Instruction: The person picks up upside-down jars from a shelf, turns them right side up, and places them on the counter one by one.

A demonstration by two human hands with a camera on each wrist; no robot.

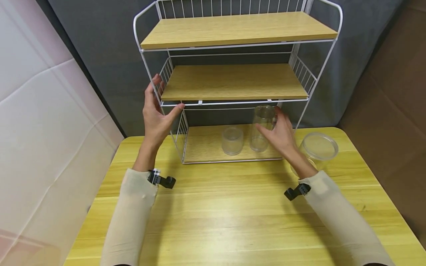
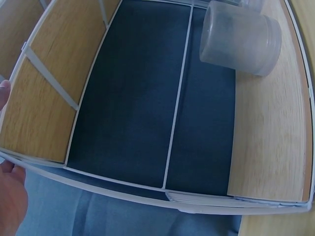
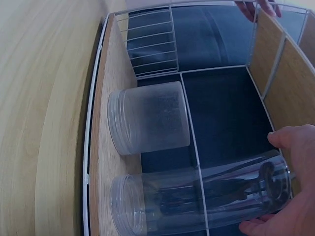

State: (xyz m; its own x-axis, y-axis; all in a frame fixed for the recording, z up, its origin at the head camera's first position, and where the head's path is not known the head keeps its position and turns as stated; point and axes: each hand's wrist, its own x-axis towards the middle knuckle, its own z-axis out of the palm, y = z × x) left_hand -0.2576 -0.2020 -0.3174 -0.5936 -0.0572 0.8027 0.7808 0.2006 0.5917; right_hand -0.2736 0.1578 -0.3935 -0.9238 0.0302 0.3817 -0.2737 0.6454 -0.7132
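On the left side of a white wire rack (image 1: 233,102) with wooden shelves, my left hand (image 1: 156,107) grips the frame at the middle shelf, thumb on the front edge and fingers behind the post. My right hand (image 1: 281,133) holds the upper part of a tall clear jar (image 1: 259,138), which stands upright on the bottom shelf (image 1: 203,147). In the right wrist view, the thumb and fingers lie on either side of the tall jar's (image 3: 197,196) top end. A short clear jar (image 1: 232,141) stands just left of it, also seen in the left wrist view.
A wide clear jar (image 1: 320,146) stands on the wooden table (image 1: 213,214) right of the rack, partly behind my right forearm. The middle shelf (image 1: 233,81) sits low over the tall jar. A dark cloth (image 1: 100,55) hangs behind, and a brown panel (image 1: 392,92) borders the right.
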